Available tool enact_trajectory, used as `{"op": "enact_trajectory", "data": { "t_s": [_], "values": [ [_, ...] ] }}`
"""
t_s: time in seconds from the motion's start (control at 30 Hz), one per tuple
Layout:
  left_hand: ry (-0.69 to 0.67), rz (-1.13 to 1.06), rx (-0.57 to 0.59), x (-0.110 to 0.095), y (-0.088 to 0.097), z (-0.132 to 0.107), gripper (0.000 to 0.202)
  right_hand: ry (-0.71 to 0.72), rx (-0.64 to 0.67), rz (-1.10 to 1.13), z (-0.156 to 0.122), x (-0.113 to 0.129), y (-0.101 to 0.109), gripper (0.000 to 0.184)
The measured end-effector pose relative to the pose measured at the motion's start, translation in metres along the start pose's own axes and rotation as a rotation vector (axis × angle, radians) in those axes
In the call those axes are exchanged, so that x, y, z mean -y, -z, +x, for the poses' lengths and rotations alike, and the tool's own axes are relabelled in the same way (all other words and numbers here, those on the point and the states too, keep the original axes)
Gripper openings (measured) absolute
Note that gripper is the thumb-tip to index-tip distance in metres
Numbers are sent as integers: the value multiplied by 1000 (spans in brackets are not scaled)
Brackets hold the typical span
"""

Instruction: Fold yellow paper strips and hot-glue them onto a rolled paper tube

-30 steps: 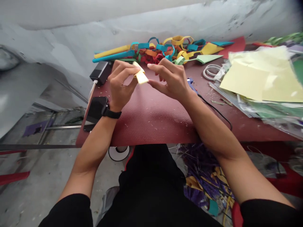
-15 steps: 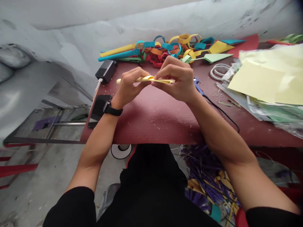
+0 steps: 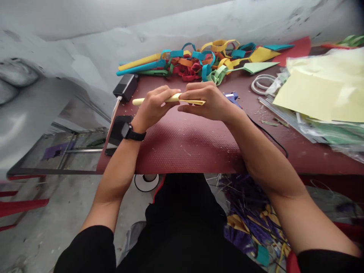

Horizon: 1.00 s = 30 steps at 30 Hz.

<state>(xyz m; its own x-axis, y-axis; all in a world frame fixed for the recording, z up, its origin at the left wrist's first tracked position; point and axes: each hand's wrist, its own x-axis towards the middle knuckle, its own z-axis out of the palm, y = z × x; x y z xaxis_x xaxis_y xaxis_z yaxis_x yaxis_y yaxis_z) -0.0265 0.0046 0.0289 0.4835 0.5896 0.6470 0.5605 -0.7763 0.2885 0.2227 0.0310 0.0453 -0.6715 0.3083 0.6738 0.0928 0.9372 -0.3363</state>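
A pale yellow rolled paper tube [image 3: 138, 101] is held level above the red-brown table mat [image 3: 187, 144]. My left hand [image 3: 156, 102] is closed round its middle, fingers over the top and thumb below. The tube's right part [image 3: 193, 101] looks flattened, with folded paper layers showing at the end. My right hand [image 3: 203, 99] pinches this part between fingers above and thumb underneath. Behind the hands lies a heap of coloured paper-chain loops [image 3: 199, 57]. A blue glue gun [image 3: 233, 98], partly hidden by my right hand, rests on the mat.
Rolled paper tubes [image 3: 142, 67] lie at the back left, near a black box [image 3: 125, 88] with a cable and a dark phone [image 3: 119, 131]. Yellow paper sheets [image 3: 318, 94] are stacked at the right. A white coiled cable [image 3: 260, 84] sits beside them.
Both hands and the tube have shifted slightly left. My right hand's fingers have flattened from a raised, bent pose, and its thumb has come slightly away from the left fingertips.
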Motion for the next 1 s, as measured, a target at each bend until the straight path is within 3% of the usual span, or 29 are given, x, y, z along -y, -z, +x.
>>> {"op": "enact_trajectory", "data": {
  "t_s": [0.2, 0.4, 0.53, 0.6, 0.7, 0.8, 1.0],
  "values": [
    [-7, 50, 34, 8, -1, -1, 50, -125, 98, 217, -1, 2, 5, 30],
    [-7, 101, 31, 8, -3, -2, 40, -188, 256, 314, 0, 10, 18, 34],
    [36, 105, 62, 9, -8, -1, 35, -224, 295, 292, -2, 4, 15, 36],
    [84, 104, 80, 10, -11, 0, 32, -224, 238, 250, -4, -4, 7, 40],
    [141, 121, 76, 15, -12, 0, 28, -219, 55, 149, -7, -17, -4, 45],
    [156, 143, 73, 21, -11, 0, 29, -246, -72, 95, -10, -27, -7, 41],
    [178, 200, 124, 25, -11, 0, 34, -299, -92, -58, -16, -43, -5, 29]
  ]
}}
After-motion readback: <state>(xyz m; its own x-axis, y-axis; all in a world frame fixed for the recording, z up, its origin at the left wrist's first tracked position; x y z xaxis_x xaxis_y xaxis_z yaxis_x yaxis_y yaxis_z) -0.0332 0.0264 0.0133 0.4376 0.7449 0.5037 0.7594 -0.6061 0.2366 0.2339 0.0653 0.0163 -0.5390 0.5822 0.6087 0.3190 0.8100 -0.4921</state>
